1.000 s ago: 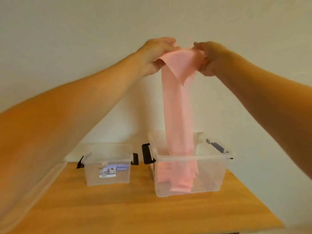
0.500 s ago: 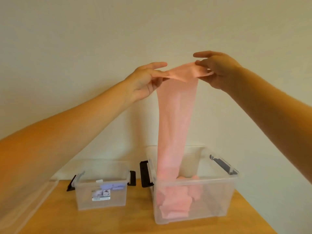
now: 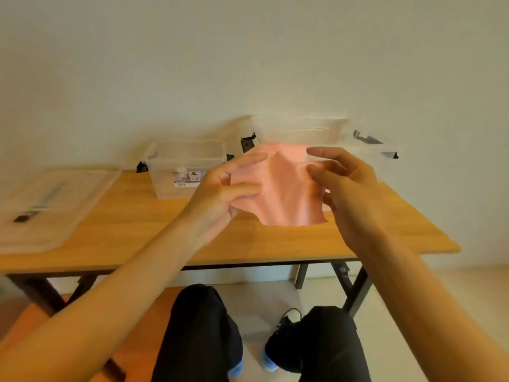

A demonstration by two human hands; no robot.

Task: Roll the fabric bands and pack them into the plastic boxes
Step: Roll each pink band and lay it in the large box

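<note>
Could lose the pink fabric band (image 3: 286, 194) through a slack pinch, with only fingertips on its upper corners; would then drop unrolled onto the worktop (image 3: 165, 230). Could also roll crooked, given the creases fanning from the middle and the loose lower edge hanging free. Held in the air over the worktop, in front of the large plastic box (image 3: 300, 125), near the small plastic box (image 3: 187, 161). Left grip (image 3: 220, 194) pinching the band's left side, palm turned inward. Right grip (image 3: 349, 186) pinching the right side, index finger stretched straight above, both forearms reaching forward.
</note>
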